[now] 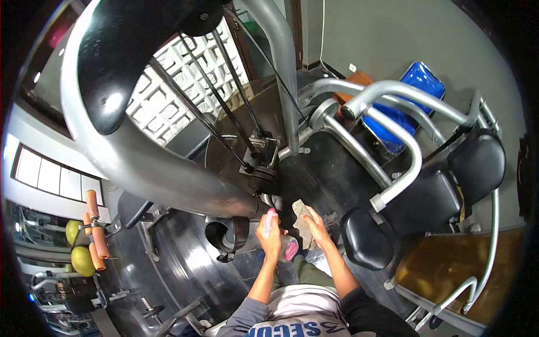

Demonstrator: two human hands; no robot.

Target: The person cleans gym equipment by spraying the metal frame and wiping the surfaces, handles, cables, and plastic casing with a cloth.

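My left hand (270, 240) is closed around the neck of a spray bottle with a pink and white nozzle. The clear body of the spray bottle (291, 249), with its pink label, shows below the hand, over my legs. In my right hand (318, 230) is a crumpled beige cloth (302, 223), pinched between thumb and fingers and hanging down. Both hands are close together in front of my body, just beyond the foot of the thick silver machine frame (185, 174).
A black cup-shaped holder (227, 233) sits left of my hands. Weight machine rods and a plate stack (263, 178) stand ahead. To the right are black padded seats (368, 238), silver bars and a blue chair (421, 81). An orange-padded machine (99, 241) stands left.
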